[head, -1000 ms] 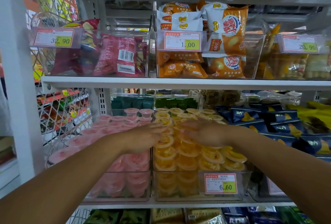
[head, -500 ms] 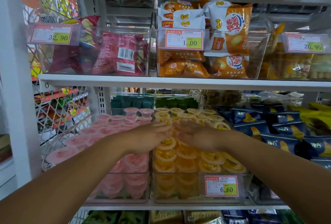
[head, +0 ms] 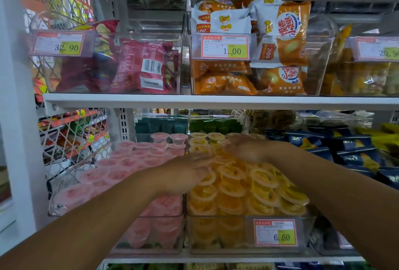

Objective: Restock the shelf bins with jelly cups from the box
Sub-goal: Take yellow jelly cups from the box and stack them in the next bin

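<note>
Surrounding shelving: white shelf board (head: 216,101) runs across above the hands; a wire mesh panel (head: 71,135) closes the left side.
Upper bins: red snack packets (head: 140,66) on the left, orange packets (head: 280,38) in the middle.
Right neighbours: blue packets (head: 356,157) lie just beside the orange bin.
Arms: both reach forward from the lower corners and cover the front part of the pink stock.
Left hand (head: 185,172): palm down, fingers straight, grip wide and flat on the orange cups at the divide between the two bins.
Right hand (head: 248,148): farther back over the same cups; blur smears the fingers, but the grip looks flat and loose.
Orange bin (head: 220,237): clear, heaped above its rim with orange jelly cups (head: 259,185).
Pink bin (head: 151,235): clear, touching the orange bin's left wall, full of pink jelly cups (head: 129,161).
Price tag (head: 275,232): on the orange bin's front, reading 6.60.
</note>
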A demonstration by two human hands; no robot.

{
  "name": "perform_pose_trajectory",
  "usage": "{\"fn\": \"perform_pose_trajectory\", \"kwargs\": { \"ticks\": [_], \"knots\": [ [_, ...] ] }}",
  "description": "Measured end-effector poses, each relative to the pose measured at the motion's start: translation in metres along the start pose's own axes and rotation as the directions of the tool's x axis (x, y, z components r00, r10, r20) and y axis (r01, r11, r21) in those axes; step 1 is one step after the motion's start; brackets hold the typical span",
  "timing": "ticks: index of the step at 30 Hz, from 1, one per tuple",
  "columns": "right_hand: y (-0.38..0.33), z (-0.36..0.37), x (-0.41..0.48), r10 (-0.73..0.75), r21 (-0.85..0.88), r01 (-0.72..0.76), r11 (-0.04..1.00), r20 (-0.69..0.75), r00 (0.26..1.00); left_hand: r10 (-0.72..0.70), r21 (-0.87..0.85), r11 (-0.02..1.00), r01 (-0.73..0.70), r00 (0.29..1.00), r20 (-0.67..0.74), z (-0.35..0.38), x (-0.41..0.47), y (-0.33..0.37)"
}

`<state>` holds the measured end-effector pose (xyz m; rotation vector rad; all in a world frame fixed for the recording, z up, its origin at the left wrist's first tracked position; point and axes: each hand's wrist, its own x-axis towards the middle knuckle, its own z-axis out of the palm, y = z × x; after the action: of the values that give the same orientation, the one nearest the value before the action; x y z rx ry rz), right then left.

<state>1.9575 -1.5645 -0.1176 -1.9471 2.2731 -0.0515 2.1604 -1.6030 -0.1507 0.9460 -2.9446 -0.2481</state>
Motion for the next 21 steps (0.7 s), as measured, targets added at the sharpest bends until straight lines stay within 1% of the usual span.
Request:
{"fn": "perform_pose_trajectory", "kwargs": {
  "ticks": [2,4,7,10,11,13,14,15,17,18,21],
  "knots": [
    [-0.004,0.007,0.006,0.003,-0.016,-0.003,1.000,0.023,1.000,0.014,0.064,0.998,-0.014,1.000,-0.001,0.002,0.000,0.000],
    [-0.012,0.014,0.010,-0.018,-0.033,0.019,0.999,0.013,1.000,-0.014,0.037,0.999,0.015,1.000,-0.011,0.001,-0.001,0.001],
    [-0.016,0.020,0.016,-0.038,-0.025,0.037,0.999,-0.008,0.999,-0.004,0.011,1.000,0.004,1.000,-0.010,-0.003,-0.004,0.005],
    [-0.017,0.019,0.014,-0.030,-0.011,0.030,0.999,0.020,0.999,-0.020,0.009,1.000,0.020,0.999,-0.035,-0.002,-0.003,0.004],
    [-0.018,0.015,0.011,-0.054,0.045,0.052,0.998,0.039,0.998,-0.028,0.006,1.000,0.028,0.998,-0.048,-0.001,-0.003,0.005],
    [-0.015,0.003,0.003,-0.070,0.237,0.054,0.970,0.061,0.996,-0.007,0.040,0.999,0.009,0.998,-0.057,-0.001,-0.004,0.007],
    [-0.010,-0.004,0.000,-0.079,0.273,0.064,0.960,0.043,0.996,0.001,0.048,0.999,0.001,0.999,-0.041,-0.002,-0.005,0.008],
    [-0.004,-0.012,-0.005,-0.082,0.273,0.070,0.959,0.035,0.996,-0.012,0.027,1.000,0.012,1.000,-0.015,-0.003,-0.004,0.008],
    [0.007,-0.026,-0.016,-0.072,0.184,0.062,0.981,0.047,0.996,0.006,-0.039,0.999,-0.006,1.000,-0.004,-0.008,-0.003,0.007],
    [0.014,-0.030,-0.022,-0.081,0.138,0.071,0.988,0.068,0.994,0.016,-0.062,0.998,-0.017,1.000,-0.017,-0.010,-0.002,0.007],
    [0.029,-0.032,-0.042,-0.084,0.053,0.077,0.996,0.143,0.986,0.055,-0.054,0.997,-0.059,0.996,-0.065,-0.010,0.002,0.008]
  ]
}}
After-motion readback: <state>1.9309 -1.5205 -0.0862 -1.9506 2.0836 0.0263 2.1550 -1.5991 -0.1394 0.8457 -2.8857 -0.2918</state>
